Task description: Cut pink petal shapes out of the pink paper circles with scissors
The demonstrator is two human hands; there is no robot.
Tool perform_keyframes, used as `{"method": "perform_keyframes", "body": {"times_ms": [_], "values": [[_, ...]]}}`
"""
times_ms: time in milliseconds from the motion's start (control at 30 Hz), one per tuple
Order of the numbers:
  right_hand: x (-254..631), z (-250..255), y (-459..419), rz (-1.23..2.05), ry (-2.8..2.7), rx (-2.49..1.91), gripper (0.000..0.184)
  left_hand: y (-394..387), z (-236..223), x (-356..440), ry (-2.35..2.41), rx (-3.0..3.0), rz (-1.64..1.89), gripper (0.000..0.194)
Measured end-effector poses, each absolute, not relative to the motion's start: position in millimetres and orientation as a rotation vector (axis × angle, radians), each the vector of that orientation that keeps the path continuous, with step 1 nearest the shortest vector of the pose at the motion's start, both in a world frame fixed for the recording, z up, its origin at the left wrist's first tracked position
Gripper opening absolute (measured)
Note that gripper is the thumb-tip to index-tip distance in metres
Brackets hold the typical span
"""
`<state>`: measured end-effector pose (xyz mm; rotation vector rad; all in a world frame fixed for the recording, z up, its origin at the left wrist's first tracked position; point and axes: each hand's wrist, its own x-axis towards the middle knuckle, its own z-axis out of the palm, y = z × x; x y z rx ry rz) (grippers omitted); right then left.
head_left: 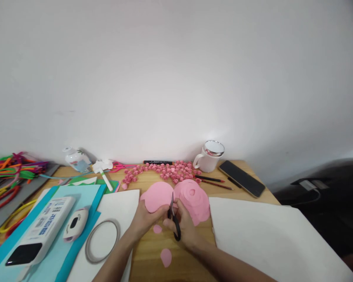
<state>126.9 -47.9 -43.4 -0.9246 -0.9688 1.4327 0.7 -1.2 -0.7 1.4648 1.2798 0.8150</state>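
A round piece of pink paper is pinched by my left hand, thumb on top. My right hand is closed around black-handled scissors. Their blades point away from me and lie at the paper's right edge. Just beyond my right hand sits a stack of pink paper pieces, with a small curled scrap on top. Two small pink paper scraps lie on the wooden table nearer to me, one a small scrap, the other a larger oval scrap.
Many pink paper rolls lie along the wall beside a white mug, pencils and a phone. Left are a tape roll, a power bank, coloured paper and pipe cleaners. White sheets cover the right.
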Motion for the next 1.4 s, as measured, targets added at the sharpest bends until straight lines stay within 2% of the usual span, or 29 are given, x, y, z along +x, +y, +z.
{"method": "perform_keyframes", "body": {"times_ms": [200,733,1033,1400], "values": [[125.6,-42.9,-48.7,1.451,-0.936,-0.893,0.048,-0.7,-2.1,1.2,1.305,1.468,0.809,0.018],[124.6,-41.1,-47.4,1.505,-0.870,-0.975,0.048,0.1,-0.9,-0.2,1.279,1.506,0.849,0.029],[121.8,-41.7,-46.5,1.551,-0.801,-0.993,0.045,1.4,-1.9,-0.1,1.187,1.493,0.804,0.049],[126.2,-40.3,-46.3,1.422,-0.929,-0.924,0.044,-2.7,-2.5,3.9,1.216,1.402,0.832,0.047]]}}
